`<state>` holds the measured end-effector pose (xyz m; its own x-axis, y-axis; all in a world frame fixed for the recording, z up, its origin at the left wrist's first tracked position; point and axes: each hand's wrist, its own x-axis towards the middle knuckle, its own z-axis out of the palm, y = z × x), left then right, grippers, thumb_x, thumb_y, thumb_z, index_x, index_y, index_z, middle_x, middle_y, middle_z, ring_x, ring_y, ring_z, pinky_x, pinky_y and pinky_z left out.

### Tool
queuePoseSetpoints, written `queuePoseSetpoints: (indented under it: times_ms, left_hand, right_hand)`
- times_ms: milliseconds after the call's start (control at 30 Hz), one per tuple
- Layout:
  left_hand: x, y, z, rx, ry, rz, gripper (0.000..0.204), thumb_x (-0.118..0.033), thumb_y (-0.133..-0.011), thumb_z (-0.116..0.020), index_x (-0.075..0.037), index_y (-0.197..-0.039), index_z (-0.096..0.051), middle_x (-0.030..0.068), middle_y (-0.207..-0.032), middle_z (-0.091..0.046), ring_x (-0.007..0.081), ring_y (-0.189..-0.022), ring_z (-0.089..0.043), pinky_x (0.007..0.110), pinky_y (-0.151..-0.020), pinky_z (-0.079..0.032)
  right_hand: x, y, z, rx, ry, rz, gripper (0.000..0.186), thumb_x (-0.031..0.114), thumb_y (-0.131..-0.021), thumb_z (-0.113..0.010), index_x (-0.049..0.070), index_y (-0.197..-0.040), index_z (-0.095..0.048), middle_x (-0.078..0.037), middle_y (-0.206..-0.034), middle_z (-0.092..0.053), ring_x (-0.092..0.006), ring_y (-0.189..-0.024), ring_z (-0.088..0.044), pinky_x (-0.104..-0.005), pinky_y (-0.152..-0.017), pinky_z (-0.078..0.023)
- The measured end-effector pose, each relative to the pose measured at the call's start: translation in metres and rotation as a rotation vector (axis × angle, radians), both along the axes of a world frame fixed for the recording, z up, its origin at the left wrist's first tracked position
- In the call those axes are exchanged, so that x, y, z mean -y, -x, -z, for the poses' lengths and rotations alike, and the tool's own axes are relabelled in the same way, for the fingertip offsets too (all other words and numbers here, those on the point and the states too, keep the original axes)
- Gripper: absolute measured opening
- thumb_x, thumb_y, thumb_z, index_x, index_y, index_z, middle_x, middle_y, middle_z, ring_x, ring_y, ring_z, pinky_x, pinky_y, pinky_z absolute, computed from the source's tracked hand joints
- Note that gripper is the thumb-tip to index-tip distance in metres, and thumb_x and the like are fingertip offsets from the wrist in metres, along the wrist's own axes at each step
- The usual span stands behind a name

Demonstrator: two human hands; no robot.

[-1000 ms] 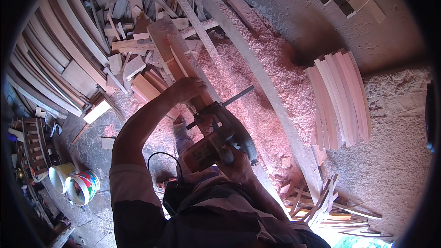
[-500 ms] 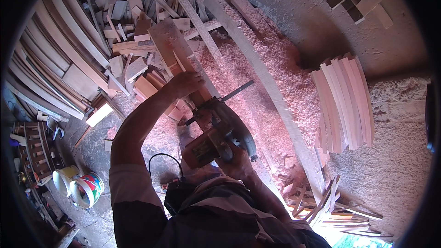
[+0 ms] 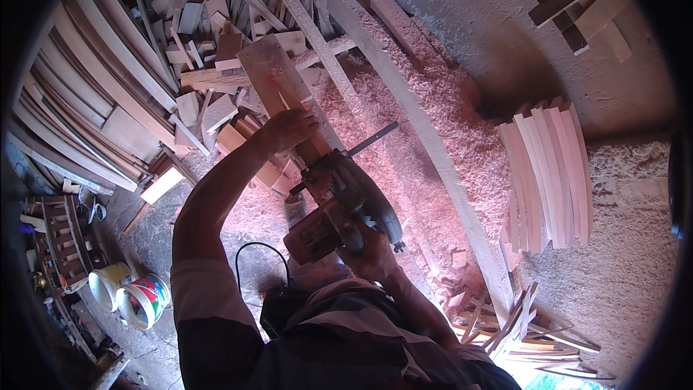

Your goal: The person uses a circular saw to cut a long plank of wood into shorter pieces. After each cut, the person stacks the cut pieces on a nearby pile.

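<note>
My right hand [image 3: 369, 254] is wrapped around the rear handle of a circular saw [image 3: 354, 198], its motor housing jutting to the left and a flat metal guide bar sticking out to the right. Beneath the saw's front end lies a wooden board [image 3: 263, 65] that stretches away toward the far left. My left hand [image 3: 291, 130] grips this board just ahead of the saw, fingers bent over its right edge. A narrow strip of wood shows on the board beyond my knuckles. The blade and the cutting line are hidden under the saw body.
Pinkish shavings cover the floor around a long curved plank [image 3: 426, 126] right of the saw. Stacked curved pieces [image 3: 552, 173] stand farther right. Offcuts [image 3: 206, 11] pile up at the far left, beside long curved boards [image 3: 108, 50]. Two buckets [image 3: 144, 302] and a black cable [image 3: 261, 244] are on the left.
The surroundings have shifted slightly right and down in the picture. Both hands keep their hold, and the saw stays almost in the same place on the board.
</note>
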<state>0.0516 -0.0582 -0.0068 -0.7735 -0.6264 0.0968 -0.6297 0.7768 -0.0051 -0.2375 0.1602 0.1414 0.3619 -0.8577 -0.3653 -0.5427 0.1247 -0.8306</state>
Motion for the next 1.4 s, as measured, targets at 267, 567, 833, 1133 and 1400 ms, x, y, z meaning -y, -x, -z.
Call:
queuePoseSetpoints:
  times_ms: [267,567,833,1133,1400]
  left_hand:
    - [0.014,-0.016,0.002,0.045,-0.021,-0.033,0.065,-0.013,-0.064,-0.082,-0.008,-0.124,-0.059,0.0048,-0.130,-0.061,0.0223,-0.130,-0.053,0.033,-0.113,-0.044]
    - [0.029,-0.028,-0.003,0.058,-0.094,-0.069,0.067,-0.014,-0.064,-0.083,-0.008,-0.125,-0.056,0.0059,-0.131,-0.060,0.0235,-0.130,-0.053,0.034,-0.113,-0.043]
    - [0.034,-0.035,-0.013,-0.035,0.092,-0.008,0.028,-0.013,-0.079,-0.068,-0.010,-0.107,-0.063,0.0018,-0.112,-0.066,0.0202,-0.113,-0.061,0.031,-0.097,-0.054]
    - [0.037,-0.038,-0.002,0.084,-0.072,-0.034,0.086,-0.025,-0.051,-0.093,-0.011,-0.127,-0.055,0.0065,-0.132,-0.060,0.0252,-0.130,-0.054,0.036,-0.115,-0.040]
    - [0.041,-0.047,0.003,0.028,-0.032,0.036,0.089,-0.021,-0.058,-0.091,-0.010,-0.137,-0.052,0.0079,-0.138,-0.059,0.0266,-0.134,-0.052,0.037,-0.116,-0.040]
  right_hand:
    - [0.016,-0.010,0.011,-0.004,0.106,-0.054,0.072,0.021,-0.079,-0.080,0.003,-0.144,-0.053,-0.023,-0.109,-0.074,-0.0322,-0.104,-0.073,-0.0407,-0.089,-0.057]
    - [0.034,-0.028,0.002,0.021,0.122,-0.025,0.073,0.021,-0.078,-0.079,0.004,-0.144,-0.053,-0.024,-0.107,-0.073,-0.0361,-0.103,-0.072,-0.0422,-0.087,-0.057]
    - [0.047,-0.037,-0.001,-0.013,0.043,-0.049,0.070,0.023,-0.078,-0.080,0.003,-0.141,-0.056,-0.024,-0.102,-0.074,-0.0376,-0.099,-0.073,-0.0437,-0.085,-0.058]
    - [0.049,-0.043,-0.003,-0.020,0.044,-0.028,0.068,0.022,-0.080,-0.079,0.003,-0.141,-0.056,-0.025,-0.101,-0.073,-0.0378,-0.098,-0.073,-0.0442,-0.085,-0.058]
    - [0.060,-0.057,0.004,-0.007,0.147,-0.027,0.069,0.023,-0.080,-0.079,0.004,-0.142,-0.055,-0.025,-0.096,-0.073,-0.0398,-0.093,-0.073,-0.0442,-0.080,-0.059]
